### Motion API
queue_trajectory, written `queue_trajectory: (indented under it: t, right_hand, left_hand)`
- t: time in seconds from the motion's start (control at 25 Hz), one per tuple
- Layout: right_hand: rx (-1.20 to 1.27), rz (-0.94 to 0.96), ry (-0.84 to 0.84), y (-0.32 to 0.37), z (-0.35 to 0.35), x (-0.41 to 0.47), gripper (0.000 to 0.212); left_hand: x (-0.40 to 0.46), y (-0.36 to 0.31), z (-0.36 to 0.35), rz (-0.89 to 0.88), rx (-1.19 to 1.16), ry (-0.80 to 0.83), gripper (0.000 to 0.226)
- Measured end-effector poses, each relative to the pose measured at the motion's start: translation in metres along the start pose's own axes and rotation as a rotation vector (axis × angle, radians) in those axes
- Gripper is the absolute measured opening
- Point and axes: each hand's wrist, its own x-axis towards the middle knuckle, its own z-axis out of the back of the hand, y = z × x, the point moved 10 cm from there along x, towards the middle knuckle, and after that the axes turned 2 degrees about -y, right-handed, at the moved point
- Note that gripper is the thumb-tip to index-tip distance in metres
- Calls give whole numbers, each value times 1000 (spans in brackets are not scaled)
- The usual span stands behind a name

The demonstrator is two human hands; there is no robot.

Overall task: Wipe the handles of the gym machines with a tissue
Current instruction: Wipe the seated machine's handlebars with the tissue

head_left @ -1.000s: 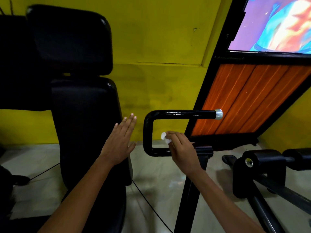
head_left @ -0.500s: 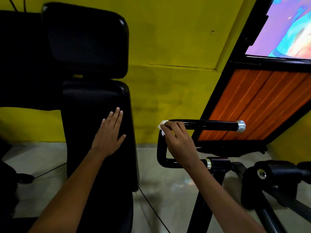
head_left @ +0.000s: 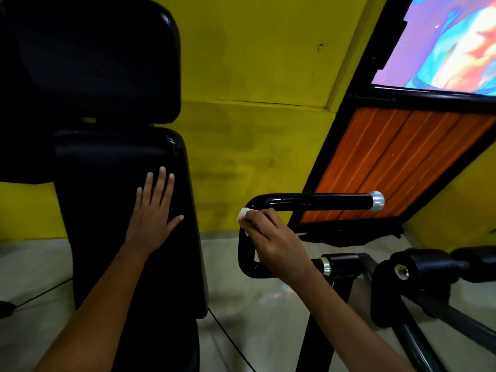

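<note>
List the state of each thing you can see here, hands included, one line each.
Left hand: open, flat on the black seat back pad.
Right hand: pinching the tissue, pressing it on the handle's curved corner.
Tissue: crumpled, mostly hidden by fingers.
Handle: glossy black bar, silver end cap, not gripped.
Head pad: upright, above the back pad.

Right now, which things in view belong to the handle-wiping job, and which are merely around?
In the job:
right hand
tissue
black handle

Merely around:
left hand, flat on the black seat pad
cable on the floor
orange panel
</note>
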Motion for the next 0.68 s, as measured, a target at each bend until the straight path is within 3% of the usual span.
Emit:
queue_trajectory:
  t: [0.28, 0.48, 0.56, 0.68]
  right_hand:
    - [139, -10, 96, 20, -26, -37, 31]
    - [294, -98, 288, 31, -53, -81, 32]
    - [311, -106, 201, 32, -38, -72, 28]
    - [226, -179, -177, 9, 26, -22, 23]
  left_hand:
    - [2, 6, -10, -22, -33, -71, 111]
    - [1, 5, -12, -5, -42, -97, 120]
    - [0, 3, -13, -2, -30, -112, 122]
    - [-3, 4, -16, -5, -41, -141, 119]
